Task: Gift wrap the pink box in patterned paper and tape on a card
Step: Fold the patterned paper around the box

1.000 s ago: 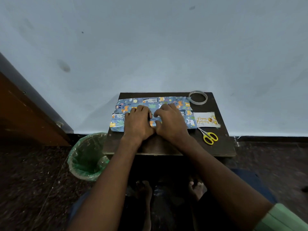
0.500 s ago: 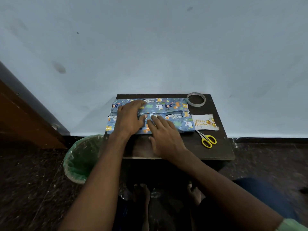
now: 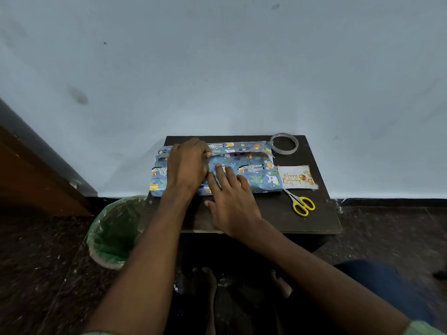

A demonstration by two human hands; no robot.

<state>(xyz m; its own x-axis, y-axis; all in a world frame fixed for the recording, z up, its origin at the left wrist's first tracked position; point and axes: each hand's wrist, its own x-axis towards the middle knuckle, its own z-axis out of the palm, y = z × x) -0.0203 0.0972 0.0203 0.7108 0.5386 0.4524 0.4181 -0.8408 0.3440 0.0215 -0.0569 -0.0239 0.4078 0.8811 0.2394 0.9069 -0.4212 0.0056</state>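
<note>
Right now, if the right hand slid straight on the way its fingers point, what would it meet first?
The right hand lies flat on the wrapped box, fingers pointing up and slightly left. Sliding on, it would probably meet the left hand first, since their fingertips already nearly touch; otherwise the raised paper fold beyond.

Under both hands lies a blue, cartoon-printed sheet of wrapping paper [image 3: 251, 165], slightly glossy and creased, on a small dark-brown wooden table [image 3: 314, 221] with a smooth, matt top. Right of the right hand [image 3: 232, 201] sit a white paper card with shiny gold lettering [image 3: 297, 177], scissors with glossy yellow plastic handles and bare metal blades [image 3: 300, 203], and, farther back, a ring of clear, shiny plastic tape [image 3: 284, 143]. Below the left hand [image 3: 186, 165], a round bin holds a thin, crinkled, translucent green plastic liner [image 3: 113, 233], on rough, speckled dark stone floor [image 3: 43, 274].
</note>
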